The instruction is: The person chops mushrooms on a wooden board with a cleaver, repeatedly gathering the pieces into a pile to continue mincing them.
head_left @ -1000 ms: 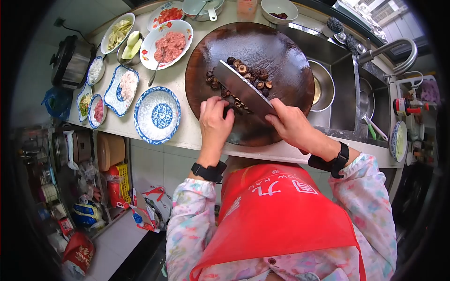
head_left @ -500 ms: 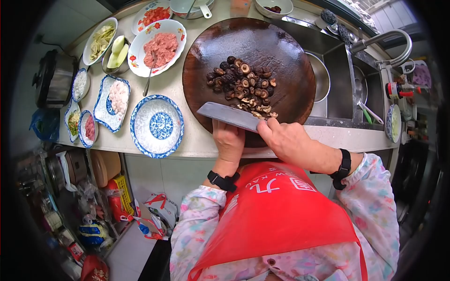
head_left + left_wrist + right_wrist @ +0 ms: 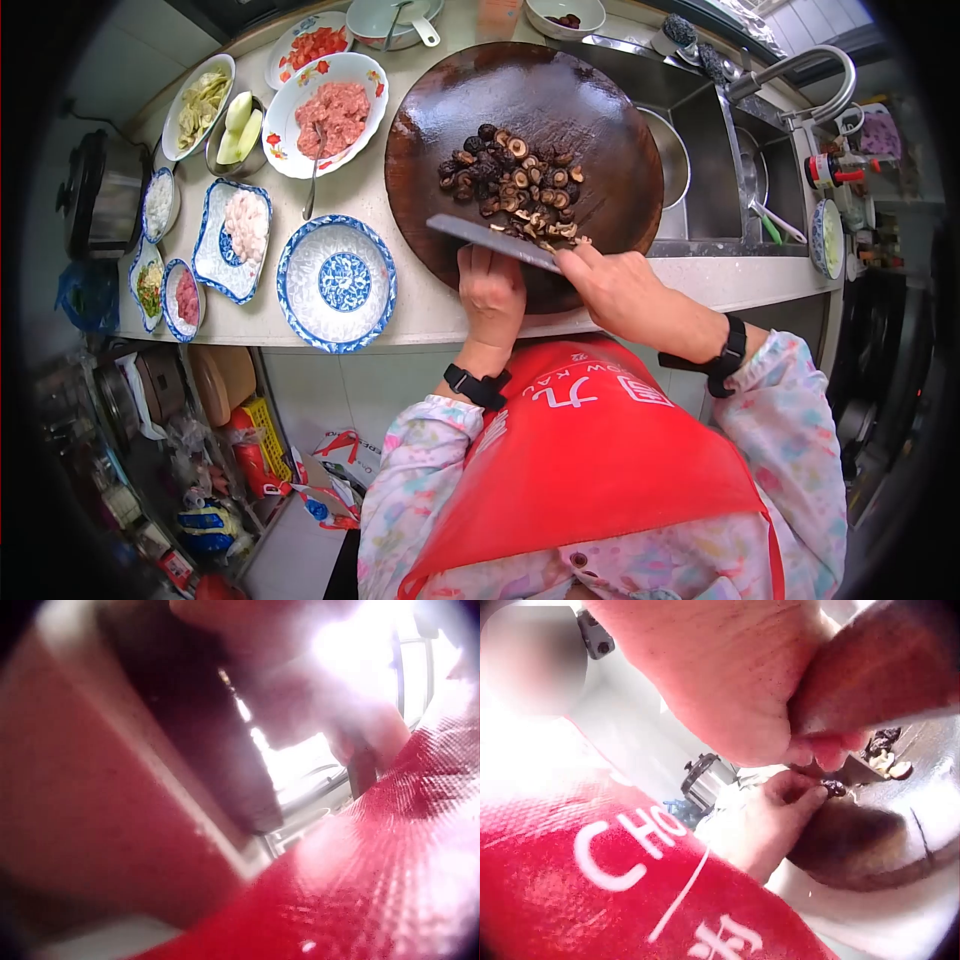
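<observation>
In the head view my right hand (image 3: 630, 300) grips a cleaver (image 3: 490, 240) near the front edge of a round, dark wooden chopping board (image 3: 440, 110). The wooden handle (image 3: 877, 682) fills the upper part of the right wrist view. My left hand (image 3: 493, 292) is just on the near side of the blade, its fingertips partly hidden behind it. In the right wrist view its thumb and fingers pinch a dark shiitake mushroom (image 3: 832, 787) beside the blade. Beyond the blade lies a pile of whole mushrooms (image 3: 490, 165), with pale mushroom slices (image 3: 540, 222) nearest the cleaver.
Left of the board are an empty blue-patterned bowl (image 3: 338, 318), a bowl of minced meat (image 3: 280, 125) with a spoon, and several other dishes of ingredients. A sink (image 3: 700, 150) with a metal basin lies to the right. The counter edge (image 3: 430, 335) borders the red apron.
The cleaver has moved from over the mushrooms to the board's near side, turning flatter across the view. My left hand has followed toward the front edge. Over the last half second both hands shifted little.
</observation>
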`<action>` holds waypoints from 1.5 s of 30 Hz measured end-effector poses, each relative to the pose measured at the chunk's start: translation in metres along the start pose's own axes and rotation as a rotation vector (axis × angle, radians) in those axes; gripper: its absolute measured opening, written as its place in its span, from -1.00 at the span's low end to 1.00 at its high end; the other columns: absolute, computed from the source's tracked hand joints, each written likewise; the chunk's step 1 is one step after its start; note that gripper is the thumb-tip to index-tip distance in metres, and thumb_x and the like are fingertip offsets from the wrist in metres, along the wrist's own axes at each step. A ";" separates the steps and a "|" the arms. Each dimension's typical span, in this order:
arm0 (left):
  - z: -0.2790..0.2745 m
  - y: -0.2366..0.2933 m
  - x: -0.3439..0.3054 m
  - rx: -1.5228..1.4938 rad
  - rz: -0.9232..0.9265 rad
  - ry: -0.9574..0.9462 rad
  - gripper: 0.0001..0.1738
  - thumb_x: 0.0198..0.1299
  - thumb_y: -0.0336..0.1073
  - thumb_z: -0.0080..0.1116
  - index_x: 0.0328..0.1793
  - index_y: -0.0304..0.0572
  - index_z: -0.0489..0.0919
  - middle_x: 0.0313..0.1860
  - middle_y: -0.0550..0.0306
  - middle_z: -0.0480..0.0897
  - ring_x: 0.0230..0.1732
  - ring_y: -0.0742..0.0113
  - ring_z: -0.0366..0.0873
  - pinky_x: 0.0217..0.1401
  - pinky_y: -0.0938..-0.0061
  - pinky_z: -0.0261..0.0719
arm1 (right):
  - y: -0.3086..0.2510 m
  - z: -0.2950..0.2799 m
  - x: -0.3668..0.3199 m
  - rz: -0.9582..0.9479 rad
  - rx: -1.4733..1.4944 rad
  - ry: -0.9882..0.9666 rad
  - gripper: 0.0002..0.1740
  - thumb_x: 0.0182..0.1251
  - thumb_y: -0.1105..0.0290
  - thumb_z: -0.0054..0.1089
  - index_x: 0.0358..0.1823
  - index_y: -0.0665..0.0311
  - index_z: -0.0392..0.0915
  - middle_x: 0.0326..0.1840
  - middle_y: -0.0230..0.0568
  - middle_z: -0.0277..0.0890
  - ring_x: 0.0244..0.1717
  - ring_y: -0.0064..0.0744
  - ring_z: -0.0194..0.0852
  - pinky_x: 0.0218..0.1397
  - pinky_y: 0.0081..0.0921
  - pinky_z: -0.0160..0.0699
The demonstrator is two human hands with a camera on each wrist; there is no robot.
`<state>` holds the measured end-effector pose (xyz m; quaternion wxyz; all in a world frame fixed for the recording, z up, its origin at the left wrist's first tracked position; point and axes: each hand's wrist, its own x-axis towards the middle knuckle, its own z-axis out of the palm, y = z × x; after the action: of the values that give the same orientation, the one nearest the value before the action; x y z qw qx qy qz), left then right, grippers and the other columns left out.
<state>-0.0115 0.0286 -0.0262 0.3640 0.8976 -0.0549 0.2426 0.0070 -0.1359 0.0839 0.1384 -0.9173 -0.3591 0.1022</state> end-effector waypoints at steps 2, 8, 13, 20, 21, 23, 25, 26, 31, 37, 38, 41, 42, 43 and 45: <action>0.000 0.000 0.003 -0.016 0.086 0.064 -0.73 -0.13 -0.61 0.12 -0.22 -0.31 0.57 -0.22 -0.06 0.52 -0.21 -0.11 0.43 -0.15 0.16 0.50 | -0.003 -0.005 -0.004 0.000 -0.011 -0.050 -0.74 0.10 0.54 0.08 -0.16 0.36 0.32 -0.38 -0.04 0.43 -0.52 -0.04 0.56 -0.56 -0.22 0.50; 0.002 0.000 0.004 -0.001 0.070 0.043 -0.77 -0.11 -0.61 0.14 -0.25 -0.33 0.57 -0.24 -0.05 0.53 -0.22 -0.08 0.44 -0.15 0.18 0.50 | 0.002 0.016 0.025 0.001 0.003 -0.003 -0.73 0.09 0.53 0.11 -0.16 0.35 0.33 -0.34 -0.03 0.45 -0.49 -0.03 0.57 -0.53 -0.22 0.53; 0.001 -0.001 0.004 -0.014 0.030 0.033 -0.80 -0.07 -0.60 0.17 -0.25 -0.32 0.59 -0.26 -0.08 0.53 -0.23 -0.09 0.46 -0.17 0.17 0.50 | 0.005 0.006 0.009 0.048 0.007 0.018 -0.67 0.04 0.53 0.16 -0.13 0.31 0.33 -0.31 -0.05 0.47 -0.44 -0.02 0.59 -0.48 -0.21 0.56; 0.002 -0.002 0.002 -0.021 0.054 0.064 -0.79 -0.08 -0.61 0.16 -0.25 -0.30 0.58 -0.29 -0.05 0.53 -0.26 -0.07 0.45 -0.19 0.19 0.51 | 0.000 0.012 0.020 0.007 0.006 -0.030 -0.65 0.01 0.56 0.16 -0.14 0.33 0.31 -0.35 -0.04 0.47 -0.39 0.01 0.59 -0.47 -0.16 0.55; 0.002 -0.003 0.001 -0.008 0.072 0.069 -0.79 -0.08 -0.60 0.14 -0.25 -0.28 0.57 -0.29 -0.02 0.51 -0.27 -0.04 0.43 -0.20 0.20 0.50 | 0.003 0.015 0.023 0.005 0.006 -0.029 -0.65 0.01 0.56 0.16 -0.14 0.33 0.31 -0.35 -0.04 0.47 -0.39 0.01 0.59 -0.47 -0.16 0.55; 0.002 -0.007 -0.001 -0.021 0.079 0.070 -0.80 -0.08 -0.59 0.15 -0.26 -0.28 0.57 -0.29 -0.02 0.51 -0.27 -0.04 0.43 -0.20 0.20 0.50 | 0.006 0.019 0.026 0.036 0.004 -0.014 -0.65 0.01 0.56 0.16 -0.14 0.34 0.31 -0.33 -0.03 0.49 -0.36 0.01 0.60 -0.47 -0.15 0.54; 0.002 -0.006 0.002 -0.047 0.077 0.076 -0.82 -0.06 -0.60 0.14 -0.28 -0.28 0.56 -0.30 -0.02 0.51 -0.26 -0.02 0.44 -0.20 0.21 0.50 | 0.007 0.012 0.019 0.033 0.001 -0.009 -0.65 0.00 0.56 0.16 -0.14 0.34 0.31 -0.32 -0.03 0.50 -0.36 0.01 0.60 -0.46 -0.16 0.55; 0.000 -0.005 0.002 -0.048 0.075 0.076 -0.82 -0.06 -0.60 0.14 -0.28 -0.28 0.56 -0.30 -0.02 0.51 -0.26 -0.02 0.44 -0.20 0.21 0.50 | 0.005 0.008 0.014 0.030 0.008 -0.017 -0.65 0.00 0.56 0.17 -0.14 0.33 0.31 -0.30 -0.02 0.51 -0.36 0.01 0.60 -0.45 -0.17 0.56; 0.003 -0.005 0.003 -0.021 0.082 0.075 -0.84 -0.06 -0.60 0.15 -0.30 -0.27 0.55 -0.34 0.00 0.48 -0.29 0.00 0.43 -0.23 0.20 0.49 | 0.001 -0.001 0.018 0.079 -0.049 -0.184 -0.65 -0.02 0.56 0.19 -0.16 0.36 0.31 -0.31 -0.01 0.54 -0.32 0.04 0.60 -0.37 -0.15 0.56; 0.001 -0.007 0.002 -0.030 0.065 0.071 -0.88 -0.04 -0.59 0.20 -0.35 -0.27 0.56 -0.32 0.01 0.56 -0.27 0.00 0.48 -0.19 0.22 0.51 | 0.007 0.011 0.032 0.066 0.098 -0.047 -0.71 0.04 0.58 0.11 -0.18 0.38 0.30 -0.30 0.08 0.52 -0.32 0.08 0.59 -0.35 -0.13 0.55; 0.000 -0.008 0.004 -0.031 0.070 0.075 -0.88 -0.04 -0.59 0.20 -0.35 -0.27 0.56 -0.32 0.01 0.56 -0.27 0.00 0.48 -0.19 0.22 0.51 | 0.007 0.008 0.029 0.065 0.094 -0.042 -0.71 0.04 0.58 0.11 -0.18 0.38 0.30 -0.30 0.08 0.52 -0.32 0.08 0.59 -0.35 -0.13 0.55; 0.000 -0.008 0.002 -0.033 0.067 0.069 -0.89 -0.04 -0.59 0.20 -0.36 -0.26 0.56 -0.32 0.01 0.56 -0.27 0.01 0.49 -0.20 0.22 0.51 | 0.005 0.001 0.019 0.035 0.065 -0.067 -0.72 0.06 0.59 0.09 -0.18 0.39 0.29 -0.34 0.10 0.54 -0.33 0.11 0.59 -0.36 -0.11 0.54; 0.000 -0.007 0.002 -0.035 0.062 0.070 -0.89 -0.04 -0.58 0.20 -0.36 -0.25 0.56 -0.31 0.01 0.57 -0.27 0.02 0.49 -0.20 0.23 0.51 | 0.007 -0.001 0.019 0.062 0.084 -0.118 -0.73 0.07 0.58 0.08 -0.18 0.39 0.28 -0.36 0.09 0.55 -0.34 0.11 0.59 -0.37 -0.10 0.53; 0.001 -0.007 0.003 -0.038 0.058 0.071 -0.89 -0.04 -0.58 0.20 -0.36 -0.25 0.57 -0.31 0.01 0.57 -0.27 0.02 0.49 -0.20 0.23 0.51 | 0.008 -0.001 0.020 0.090 0.103 -0.168 -0.74 0.08 0.58 0.08 -0.18 0.39 0.28 -0.39 0.09 0.56 -0.35 0.11 0.60 -0.38 -0.09 0.53; -0.001 -0.009 0.003 -0.027 0.056 0.062 -0.89 -0.04 -0.58 0.20 -0.36 -0.25 0.57 -0.31 0.01 0.57 -0.27 0.02 0.49 -0.20 0.23 0.51 | 0.007 -0.002 0.034 0.080 0.115 -0.182 -0.74 0.08 0.58 0.08 -0.18 0.39 0.28 -0.41 0.08 0.57 -0.36 0.11 0.60 -0.38 -0.08 0.53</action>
<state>-0.0068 0.0356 -0.0297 0.3706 0.8828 -0.0720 0.2795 0.0365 -0.1179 0.0805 0.1533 -0.9084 -0.3267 0.2111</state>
